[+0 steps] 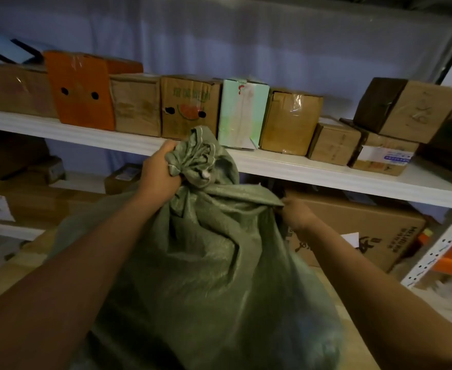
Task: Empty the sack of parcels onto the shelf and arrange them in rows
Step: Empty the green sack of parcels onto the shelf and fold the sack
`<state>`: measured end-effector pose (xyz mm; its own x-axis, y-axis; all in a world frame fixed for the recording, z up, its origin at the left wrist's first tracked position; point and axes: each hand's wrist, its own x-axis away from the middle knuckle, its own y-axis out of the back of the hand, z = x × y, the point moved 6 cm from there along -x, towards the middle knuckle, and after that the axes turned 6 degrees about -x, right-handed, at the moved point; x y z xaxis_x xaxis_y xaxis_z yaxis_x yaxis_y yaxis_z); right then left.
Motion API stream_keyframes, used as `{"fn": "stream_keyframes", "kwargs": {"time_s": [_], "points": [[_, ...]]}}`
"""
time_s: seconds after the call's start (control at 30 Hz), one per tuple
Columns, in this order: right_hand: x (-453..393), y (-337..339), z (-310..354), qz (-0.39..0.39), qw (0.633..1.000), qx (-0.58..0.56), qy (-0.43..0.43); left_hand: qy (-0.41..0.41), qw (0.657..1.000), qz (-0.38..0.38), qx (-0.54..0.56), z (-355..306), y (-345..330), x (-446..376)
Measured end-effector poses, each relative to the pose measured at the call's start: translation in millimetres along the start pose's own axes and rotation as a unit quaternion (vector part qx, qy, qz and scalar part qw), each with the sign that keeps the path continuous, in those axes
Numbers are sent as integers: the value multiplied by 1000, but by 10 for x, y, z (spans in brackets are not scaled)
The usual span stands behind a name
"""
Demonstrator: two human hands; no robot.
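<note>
Left hand [158, 174] gripping sack [206, 263] neck, right hand [297, 214] pinching edge

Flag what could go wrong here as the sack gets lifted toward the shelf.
The left hand grips only the bunched neck of the green sack, the right hand just a pinch of fabric; either could slip. The white shelf already holds a row of boxes, so dumped parcels may spill off its front edge.

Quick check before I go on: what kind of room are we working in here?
Probably a parcel storeroom: taped cardboard boxes line a white metal shelf, more cartons sit below, and both hands grip a green woven sack.
</note>
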<state>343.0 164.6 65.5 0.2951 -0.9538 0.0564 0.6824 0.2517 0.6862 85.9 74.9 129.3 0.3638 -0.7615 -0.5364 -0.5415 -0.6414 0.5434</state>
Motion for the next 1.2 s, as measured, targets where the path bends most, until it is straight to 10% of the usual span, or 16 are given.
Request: {"fn": "stream_keyframes", "kwargs": {"time_s": [0.13, 0.3, 0.5, 0.67, 0.9, 1.2], "points": [[17, 288, 285, -51, 935, -348, 38, 17, 998, -59, 20, -155, 186, -112], [42, -48, -77, 10, 993, -101, -61, 16, 1000, 4, -10, -11, -31, 61], [23, 199, 265, -64, 921, -383, 15, 0, 1000, 1, 8, -8, -21, 26], [80, -96, 85, 19, 970, -231, -71, 11, 1000, 5, -12, 55, 20, 111], [90, -32, 524, 45, 924, -377, 44, 23, 998, -66, 1, 29, 292, 30], [328, -900, 741, 299, 859, -415, -16, 162, 923, 330, 117, 154, -640, 490]]}}
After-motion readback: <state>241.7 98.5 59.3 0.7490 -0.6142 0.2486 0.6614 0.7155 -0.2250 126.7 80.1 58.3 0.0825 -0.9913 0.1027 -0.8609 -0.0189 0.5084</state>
